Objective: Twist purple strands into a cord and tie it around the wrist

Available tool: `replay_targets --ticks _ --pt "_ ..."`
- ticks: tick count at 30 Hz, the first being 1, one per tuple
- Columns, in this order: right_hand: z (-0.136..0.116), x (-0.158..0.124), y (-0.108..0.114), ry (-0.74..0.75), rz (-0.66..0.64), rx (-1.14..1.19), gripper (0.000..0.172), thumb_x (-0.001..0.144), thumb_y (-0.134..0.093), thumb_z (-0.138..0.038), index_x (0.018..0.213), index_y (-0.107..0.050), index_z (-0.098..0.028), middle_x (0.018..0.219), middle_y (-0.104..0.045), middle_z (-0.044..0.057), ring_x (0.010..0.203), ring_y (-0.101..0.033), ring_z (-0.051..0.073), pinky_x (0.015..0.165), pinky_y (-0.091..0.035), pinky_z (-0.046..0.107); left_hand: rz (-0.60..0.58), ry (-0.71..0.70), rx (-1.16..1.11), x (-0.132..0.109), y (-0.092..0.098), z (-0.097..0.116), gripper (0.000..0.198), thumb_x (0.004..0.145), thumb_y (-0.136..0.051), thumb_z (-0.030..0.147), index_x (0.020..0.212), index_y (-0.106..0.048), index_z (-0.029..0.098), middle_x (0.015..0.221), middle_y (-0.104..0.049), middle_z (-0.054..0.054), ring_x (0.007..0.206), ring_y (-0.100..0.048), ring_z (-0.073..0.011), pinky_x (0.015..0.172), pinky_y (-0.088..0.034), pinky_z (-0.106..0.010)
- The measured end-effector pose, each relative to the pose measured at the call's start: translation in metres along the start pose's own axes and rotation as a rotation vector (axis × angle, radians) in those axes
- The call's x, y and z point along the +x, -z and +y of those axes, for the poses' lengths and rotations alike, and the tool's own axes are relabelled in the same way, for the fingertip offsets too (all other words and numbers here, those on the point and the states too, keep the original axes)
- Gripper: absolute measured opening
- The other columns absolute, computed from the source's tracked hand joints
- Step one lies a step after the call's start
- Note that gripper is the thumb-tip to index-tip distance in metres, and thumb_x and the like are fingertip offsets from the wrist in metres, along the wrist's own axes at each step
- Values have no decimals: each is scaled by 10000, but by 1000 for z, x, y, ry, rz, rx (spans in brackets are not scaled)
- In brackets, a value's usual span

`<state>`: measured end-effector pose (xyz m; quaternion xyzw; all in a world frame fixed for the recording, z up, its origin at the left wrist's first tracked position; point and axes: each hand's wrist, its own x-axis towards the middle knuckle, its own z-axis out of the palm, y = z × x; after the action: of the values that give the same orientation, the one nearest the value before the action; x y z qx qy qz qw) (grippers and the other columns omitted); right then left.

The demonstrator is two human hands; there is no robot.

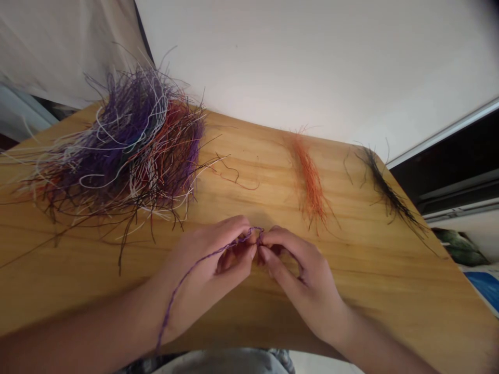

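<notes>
My left hand (210, 259) and my right hand (300, 270) meet over the middle of a wooden table (390, 270). Both pinch a thin purple thread (195, 267) between thumb and fingers. The thread runs from the pinch point back across my left hand and wrist toward my body. A big tangled heap of mixed threads (125, 145), purple, white, red and dark, lies at the far left of the table, well beyond my left hand.
A sorted bundle of orange threads (310, 182) lies beyond my right hand. A bundle of black threads (390, 195) lies near the table's right edge. One loose dark-red thread (237, 179) curls between heap and orange bundle. A pale wall stands behind.
</notes>
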<state>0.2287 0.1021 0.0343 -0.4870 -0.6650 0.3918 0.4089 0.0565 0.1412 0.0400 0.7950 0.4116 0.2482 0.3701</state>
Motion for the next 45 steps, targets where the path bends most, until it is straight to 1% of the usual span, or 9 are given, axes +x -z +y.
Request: replay_targets --ticks 4,12,18,24,29,35,38,41,45 --pt "-1 0 0 -3 -23 3 20 895 -577 -192 901 -591 -204 784 -600 2 671 -558 120 622 -492 240 -1 14 54 2 0 0 124 859 -439 228 767 -513 192 671 -554 33 574 -514 -109 539 -402 -230" --pt "0 -3 -1 38 34 -74 86 912 -532 -150 905 -583 -220 812 -605 3 707 -570 125 625 -482 239 16 23 -194 4 0 2 106 842 -476 191 740 -502 191 632 -523 59 531 -492 -66 494 -405 -149" --pt "-3 -1 3 3 27 38 127 909 -529 -121 856 -595 -216 742 -570 -28 667 -528 97 619 -443 225 21 28 -256 2 -1 1 97 806 -487 135 731 -486 195 620 -476 70 527 -477 -51 487 -399 -121" --pt "-6 1 9 -122 10 149 100 894 -579 -185 804 -619 -203 712 -571 -26 665 -536 104 614 -440 236 -165 125 -618 3 3 -4 133 896 -478 280 796 -497 195 624 -431 65 505 -423 -64 457 -390 -152" --pt "-9 3 10 -103 -55 151 119 887 -581 -148 787 -625 -195 706 -582 -26 677 -541 103 641 -446 231 -366 240 -726 9 8 -8 221 907 -468 357 793 -522 176 645 -492 33 587 -511 -102 567 -477 -219" --pt "-7 2 13 -86 -78 147 98 903 -582 -171 827 -636 -197 702 -595 -31 666 -548 94 633 -453 220 -373 175 -761 11 9 -12 228 915 -497 363 803 -545 170 622 -450 46 573 -455 -88 541 -438 -193" --pt "-4 3 14 -94 -35 152 79 915 -581 -203 868 -644 -207 711 -607 -35 652 -554 85 579 -444 204 -358 227 -730 9 10 -12 223 911 -524 391 832 -549 184 654 -440 50 579 -433 -85 538 -414 -193" --pt "-3 3 13 -18 36 65 79 908 -586 -176 882 -658 -194 724 -611 -21 663 -569 91 573 -456 205 -331 266 -675 7 9 -11 225 911 -530 410 844 -549 196 648 -427 55 571 -422 -87 526 -386 -197" --pt "-6 0 9 227 182 -268 132 875 -581 -69 894 -688 -143 769 -636 33 692 -587 113 605 -476 235 -268 281 -655 5 5 -7 232 922 -533 421 854 -538 199 596 -353 74 520 -318 -65 453 -242 -166"
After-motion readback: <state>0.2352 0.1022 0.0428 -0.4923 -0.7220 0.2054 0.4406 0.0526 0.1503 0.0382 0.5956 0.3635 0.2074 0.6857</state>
